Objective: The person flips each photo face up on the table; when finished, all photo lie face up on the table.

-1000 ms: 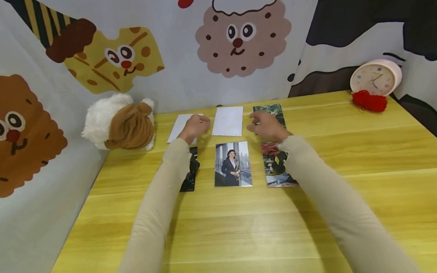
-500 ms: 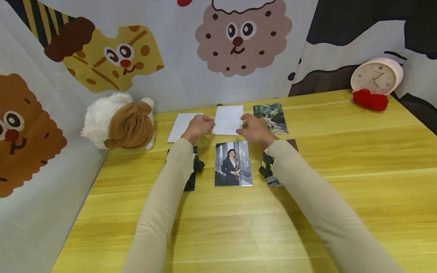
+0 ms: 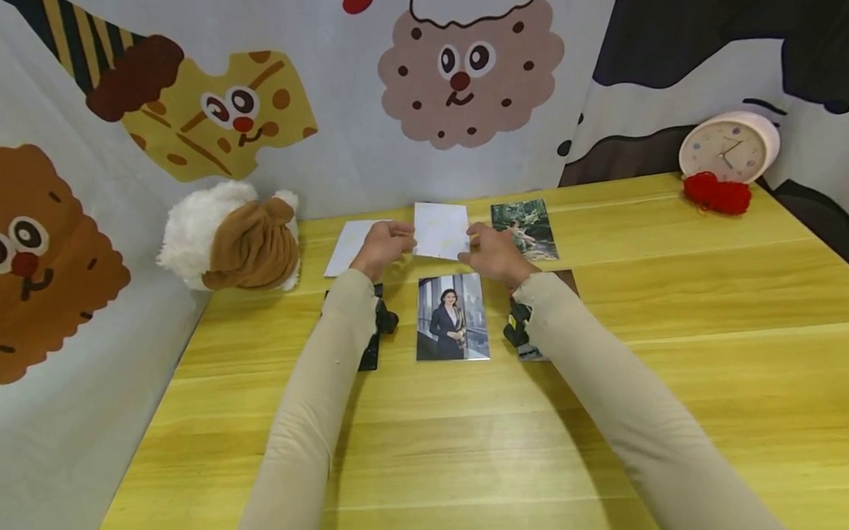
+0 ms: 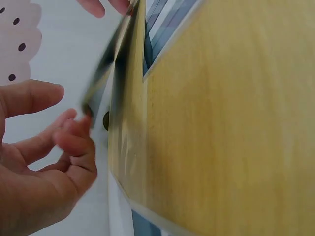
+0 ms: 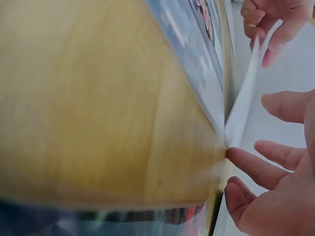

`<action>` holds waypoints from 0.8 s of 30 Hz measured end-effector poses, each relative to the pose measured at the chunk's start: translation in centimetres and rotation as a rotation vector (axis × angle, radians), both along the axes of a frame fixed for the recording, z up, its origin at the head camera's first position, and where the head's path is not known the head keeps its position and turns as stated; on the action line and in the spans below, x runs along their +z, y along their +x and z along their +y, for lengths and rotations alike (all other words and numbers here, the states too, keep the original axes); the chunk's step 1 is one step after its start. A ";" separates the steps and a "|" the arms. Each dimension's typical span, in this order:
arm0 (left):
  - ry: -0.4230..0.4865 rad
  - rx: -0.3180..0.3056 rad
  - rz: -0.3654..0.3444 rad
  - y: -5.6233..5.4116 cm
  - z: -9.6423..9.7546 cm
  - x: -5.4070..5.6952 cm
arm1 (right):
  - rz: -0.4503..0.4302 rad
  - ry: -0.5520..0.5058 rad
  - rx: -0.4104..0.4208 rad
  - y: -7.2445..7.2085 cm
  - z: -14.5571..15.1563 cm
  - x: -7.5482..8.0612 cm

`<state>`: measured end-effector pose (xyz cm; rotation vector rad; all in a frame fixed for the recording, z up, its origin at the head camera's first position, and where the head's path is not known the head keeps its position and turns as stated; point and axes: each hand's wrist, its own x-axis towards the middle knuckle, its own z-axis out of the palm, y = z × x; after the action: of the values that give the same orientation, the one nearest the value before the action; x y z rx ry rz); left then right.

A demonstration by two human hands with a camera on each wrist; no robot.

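A face-down photo with a white back lies in the far row, between my two hands. My left hand holds its left edge with curled fingertips. That edge is raised, so the photo tilts, and its dark printed side shows in the left wrist view as a slanted sheet. My right hand is at the opposite edge, fingers spread and loosely bent, one fingertip touching the photo's low corner in the right wrist view. Nearer me lies a face-up photo of a person in a suit.
Another white-backed photo lies left, partly behind my left hand. A green forest photo lies far right. Two darker photos are partly covered by my forearms. A plush toy, a clock and red yarn stand along the back.
My right hand has moved left from the forest photo to the middle white-backed photo. My left hand has shifted slightly right to that photo, whose left edge has come up.
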<state>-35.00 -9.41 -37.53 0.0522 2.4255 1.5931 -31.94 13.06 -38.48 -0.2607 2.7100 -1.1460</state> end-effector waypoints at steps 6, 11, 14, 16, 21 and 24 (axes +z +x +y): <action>0.041 0.033 0.049 -0.1 0.5 0.0 | -0.002 0.004 0.001 0.1 0.0 0.2; 0.041 0.076 0.079 -0.2 1.0 0.4 | -0.052 -0.049 -0.005 0.1 -0.1 0.4; 0.045 0.084 0.099 -0.2 1.3 1.0 | -0.080 -0.075 -0.009 0.2 0.0 0.8; 0.044 0.089 0.118 -0.1 1.6 1.4 | -0.072 -0.070 -0.002 0.3 0.0 1.2; 0.035 0.114 0.176 0.1 2.1 2.1 | 0.009 -0.067 0.021 0.3 -0.2 2.4; 0.040 0.123 0.204 0.2 2.4 2.1 | 0.027 -0.099 0.014 0.5 -0.6 2.8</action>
<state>-34.76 -7.04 -35.41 0.0771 2.5951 1.7681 -31.48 12.49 -35.69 -0.3111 2.6734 -1.2837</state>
